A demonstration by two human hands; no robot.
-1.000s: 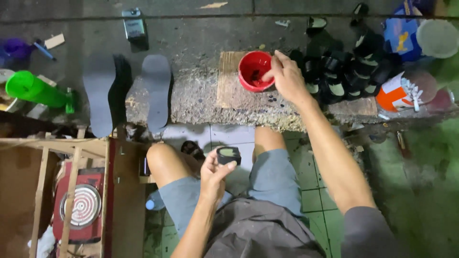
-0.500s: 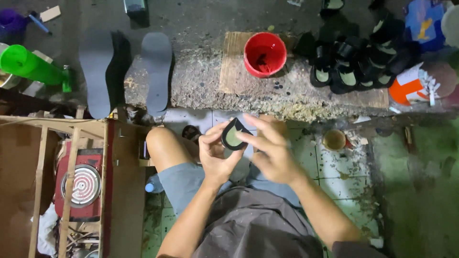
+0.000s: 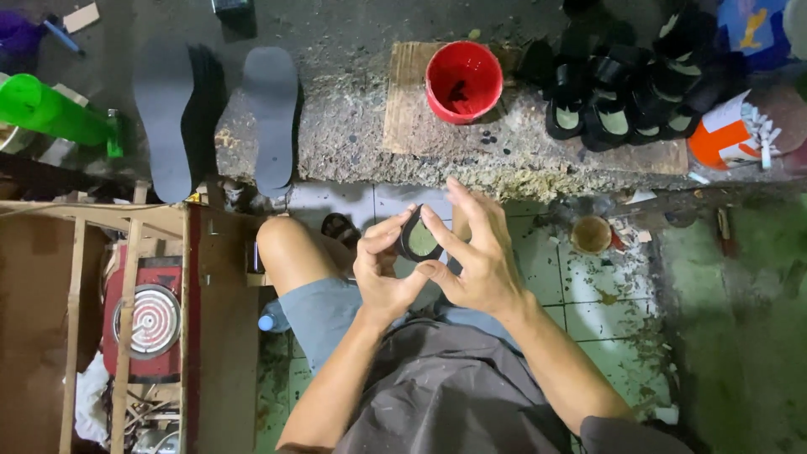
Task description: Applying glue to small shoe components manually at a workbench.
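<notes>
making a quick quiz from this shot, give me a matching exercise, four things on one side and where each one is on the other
Things:
1. red bucket
2. small black piece
3. green bottle
4. grey sole

Places:
A. lying flat on the rough ledge, left of the cardboard
B. far left edge
C. between the left hand and right hand
D. on the cardboard

Pairs: 1-D, 2-C, 3-B, 4-A
</notes>
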